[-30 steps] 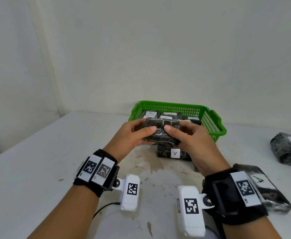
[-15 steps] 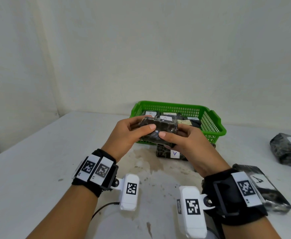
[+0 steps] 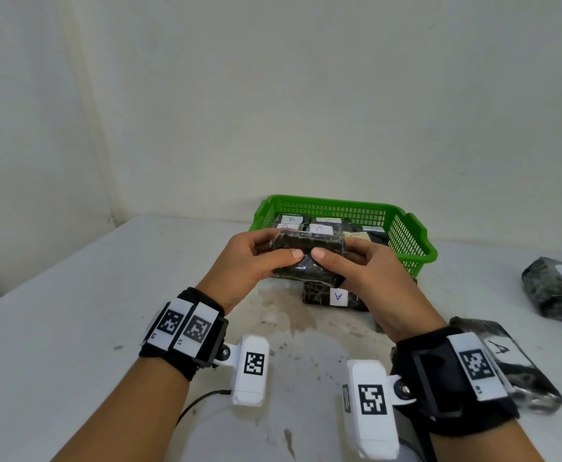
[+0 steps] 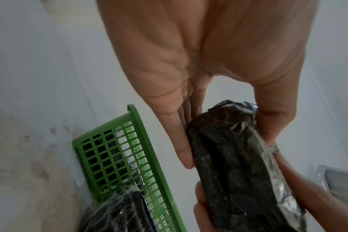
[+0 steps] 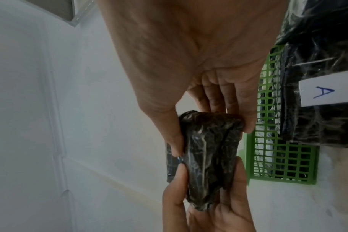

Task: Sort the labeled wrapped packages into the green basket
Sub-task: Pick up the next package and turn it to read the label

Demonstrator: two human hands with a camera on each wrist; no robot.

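I hold a dark wrapped package (image 3: 308,258) in the air just in front of the green basket (image 3: 409,238). My left hand (image 3: 256,258) grips its left end and my right hand (image 3: 359,265) grips its right end, thumbs on the near face. Its label is not visible. The wrist views show the same package (image 4: 236,164) (image 5: 209,157) pinched between thumb and fingers of each hand. The basket (image 4: 117,157) (image 5: 284,164) holds several labeled packages (image 3: 319,228). Another package labeled A (image 3: 336,296) (image 5: 318,94) lies on the table against the basket's front.
On the white table (image 3: 73,328), a package labeled A (image 3: 513,358) lies by my right wrist and another dark package (image 3: 559,291) sits at the far right. A white wall stands close behind the basket. Stains mark the table's middle.
Both hands have lifted the package slightly and carried it a little toward the basket, turning it between the fingers. The other packages have not moved.
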